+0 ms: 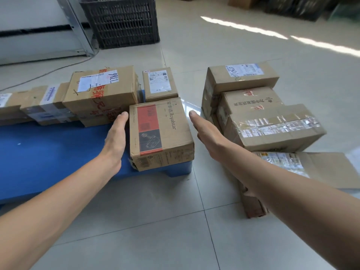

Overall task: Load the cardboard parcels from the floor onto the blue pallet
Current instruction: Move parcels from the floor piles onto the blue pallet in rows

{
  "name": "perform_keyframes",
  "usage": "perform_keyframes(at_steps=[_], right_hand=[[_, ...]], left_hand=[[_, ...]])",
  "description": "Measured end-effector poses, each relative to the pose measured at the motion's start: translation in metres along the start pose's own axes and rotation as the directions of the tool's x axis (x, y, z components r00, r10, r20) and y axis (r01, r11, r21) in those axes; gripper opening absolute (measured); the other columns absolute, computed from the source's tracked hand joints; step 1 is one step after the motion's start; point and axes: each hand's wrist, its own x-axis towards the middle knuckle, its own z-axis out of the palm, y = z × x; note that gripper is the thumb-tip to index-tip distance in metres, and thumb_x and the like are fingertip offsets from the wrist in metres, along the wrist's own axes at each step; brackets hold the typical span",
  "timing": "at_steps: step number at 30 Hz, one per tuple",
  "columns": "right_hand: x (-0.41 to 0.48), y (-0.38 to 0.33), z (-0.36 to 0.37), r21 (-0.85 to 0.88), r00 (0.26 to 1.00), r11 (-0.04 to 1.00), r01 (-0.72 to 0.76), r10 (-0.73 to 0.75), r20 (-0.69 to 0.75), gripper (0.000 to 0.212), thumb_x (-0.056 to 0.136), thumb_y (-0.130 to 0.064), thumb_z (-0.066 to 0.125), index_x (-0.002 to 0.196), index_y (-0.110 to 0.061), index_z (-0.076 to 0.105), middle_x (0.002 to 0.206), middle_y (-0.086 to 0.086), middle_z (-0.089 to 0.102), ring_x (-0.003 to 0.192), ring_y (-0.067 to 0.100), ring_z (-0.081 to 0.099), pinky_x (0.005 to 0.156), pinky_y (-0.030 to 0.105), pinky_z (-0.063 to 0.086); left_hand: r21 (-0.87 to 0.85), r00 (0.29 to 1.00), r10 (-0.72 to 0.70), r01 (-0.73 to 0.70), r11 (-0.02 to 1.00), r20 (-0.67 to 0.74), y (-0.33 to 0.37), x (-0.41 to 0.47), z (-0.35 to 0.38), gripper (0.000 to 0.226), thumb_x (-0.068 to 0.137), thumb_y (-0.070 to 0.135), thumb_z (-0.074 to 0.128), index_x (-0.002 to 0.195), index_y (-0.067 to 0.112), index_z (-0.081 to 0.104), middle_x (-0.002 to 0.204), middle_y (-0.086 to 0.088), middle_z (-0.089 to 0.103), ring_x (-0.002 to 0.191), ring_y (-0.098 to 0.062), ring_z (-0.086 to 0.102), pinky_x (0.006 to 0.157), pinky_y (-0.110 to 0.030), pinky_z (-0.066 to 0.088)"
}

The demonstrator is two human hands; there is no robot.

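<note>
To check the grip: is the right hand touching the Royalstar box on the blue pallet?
Apart. The head view shows a strip of floor tile between the right hand and the side of the Royalstar box.

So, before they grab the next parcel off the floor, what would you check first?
1. Hands free: left hand and right hand are open on either side of the Royalstar box, holding nothing. Ok.
2. Box set down: it rests on the blue pallet, right at its corner. Whether it overhangs: cannot tell.
3. Room on the pallet: bare blue surface beside that box. Ok.
4. Next pick: the tape-wrapped parcel sits on top of the pile on the tiled floor, uncovered. Ok.
5. That parcel's weight: cannot tell.
</note>
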Motion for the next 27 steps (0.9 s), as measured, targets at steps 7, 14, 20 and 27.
perform_keyframes(at_steps=[7, 14, 20, 27], right_hand=[[-0.019, -0.055, -0.047, -0.121, 0.976, 0.981, 0.148, -0.165, -0.141, 0.065, 0.107, -0.055, 0.035, 0.156, -0.013, 0.036, 0.162, -0.009, 0.038, 0.148, 0.005, 0.031, 0.110, 0.020, 0.025], [-0.052, -0.058, -0.130, -0.099, 0.937, 0.985, 0.144, -0.168, -0.305, 0.055, 0.110, -0.048, 0.037, 0.156, -0.018, 0.040, 0.163, -0.004, 0.039, 0.149, 0.010, 0.035, 0.124, 0.035, 0.025], [-0.077, -0.032, -0.199, -0.131, 0.889, 0.990, 0.051, -0.105, -0.445, 0.058, 0.109, -0.050, 0.038, 0.155, -0.015, 0.042, 0.156, -0.008, 0.042, 0.140, 0.015, 0.042, 0.107, 0.030, 0.026], [-0.082, -0.002, -0.242, -0.142, 0.837, 0.987, -0.075, -0.015, -0.547, 0.058, 0.105, -0.053, 0.039, 0.121, -0.002, 0.062, 0.123, 0.013, 0.065, 0.101, 0.025, 0.061, 0.089, 0.039, 0.046]], left_hand=[[-0.049, 0.931, 0.215, -0.210, 0.976, 0.296, 0.066, -0.046, 0.057, 0.045, 0.101, 0.065, 0.039, 0.133, 0.043, 0.062, 0.135, 0.024, 0.064, 0.126, 0.008, 0.055, 0.107, -0.036, 0.039], [0.002, 0.870, 0.112, -0.128, 0.992, 0.479, 0.073, -0.080, 0.143, 0.063, 0.101, 0.066, 0.041, 0.158, 0.040, 0.036, 0.162, 0.018, 0.037, 0.148, -0.006, 0.031, 0.117, -0.032, 0.022], [0.025, 0.859, -0.002, -0.012, 1.000, 0.511, 0.069, -0.091, 0.190, 0.032, 0.102, 0.067, 0.035, 0.130, 0.058, 0.047, 0.158, 0.018, 0.041, 0.141, -0.005, 0.038, 0.120, -0.040, 0.026], [0.058, 0.870, -0.160, 0.150, 0.987, 0.466, 0.053, -0.089, 0.221, 0.064, 0.101, 0.070, 0.034, 0.155, 0.036, 0.041, 0.166, 0.006, 0.033, 0.151, -0.018, 0.032, 0.125, -0.053, 0.021]])
